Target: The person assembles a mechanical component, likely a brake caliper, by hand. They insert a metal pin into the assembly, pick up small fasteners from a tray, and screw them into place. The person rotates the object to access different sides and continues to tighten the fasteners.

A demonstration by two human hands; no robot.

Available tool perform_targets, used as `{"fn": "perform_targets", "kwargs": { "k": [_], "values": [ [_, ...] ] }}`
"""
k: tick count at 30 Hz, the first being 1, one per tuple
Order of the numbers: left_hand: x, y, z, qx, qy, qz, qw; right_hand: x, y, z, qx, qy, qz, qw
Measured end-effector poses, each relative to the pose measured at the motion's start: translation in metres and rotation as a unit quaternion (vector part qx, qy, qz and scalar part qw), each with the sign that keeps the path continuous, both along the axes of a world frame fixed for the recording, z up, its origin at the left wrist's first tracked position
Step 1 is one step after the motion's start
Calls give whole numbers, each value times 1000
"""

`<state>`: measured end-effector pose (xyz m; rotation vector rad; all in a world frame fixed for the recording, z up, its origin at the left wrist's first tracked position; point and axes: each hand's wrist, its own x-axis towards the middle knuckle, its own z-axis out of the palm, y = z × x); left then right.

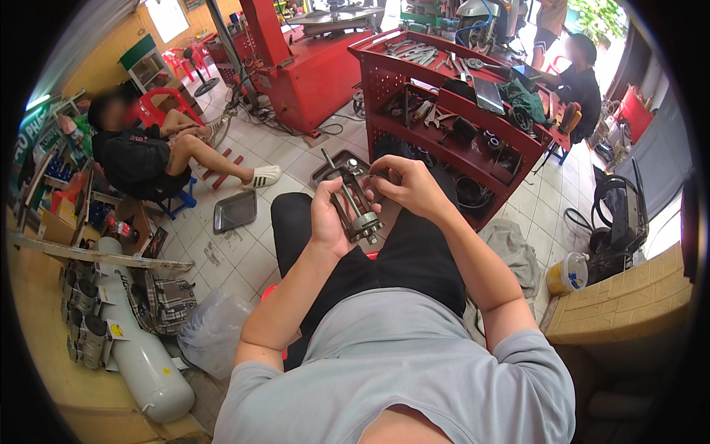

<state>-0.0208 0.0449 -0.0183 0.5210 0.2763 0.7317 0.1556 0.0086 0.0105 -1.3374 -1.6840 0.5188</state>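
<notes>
Above my lap, my left hand (331, 217) is wrapped round a metal puller (362, 222) with long rods, side arms and a round collar. The tool stands tilted, its long threaded rod pointing away from me and its bolt heads toward me. Close to the tool's far right side is my right hand (405, 185), fingers bent and drawn together. Whatever its fingertips pinch, if anything, is too small to make out. A dark metal tray (322, 176) lies on the floor beyond the puller, partly hidden by it.
A red tool cart (436, 74) with wrenches on top stands ahead to the right. Another grey tray (235, 211) lies on the tiles at left. One person (140, 155) sits on a low stool at left, another (584, 85) sits far right. A white gas cylinder (140, 348) lies lower left.
</notes>
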Motion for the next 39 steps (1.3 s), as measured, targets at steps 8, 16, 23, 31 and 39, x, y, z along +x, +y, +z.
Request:
{"fn": "perform_targets", "kwargs": {
  "k": [8,16,23,31,39],
  "values": [
    [0,0,1,-40,2,4,999,-7,-13,20,-6,-23,-67,997],
    [7,1,-11,-34,43,37,998,-49,-38,16,102,-246,-79,961],
    [19,-6,-32,-87,58,30,994,-53,-34,-4,10,-333,-92,938],
    [20,-18,-22,-80,77,18,994,-44,-20,-20,22,-246,-36,968],
    [18,-19,-19,-40,96,33,994,-39,-17,-10,-38,-178,-35,983]
  ]
}}
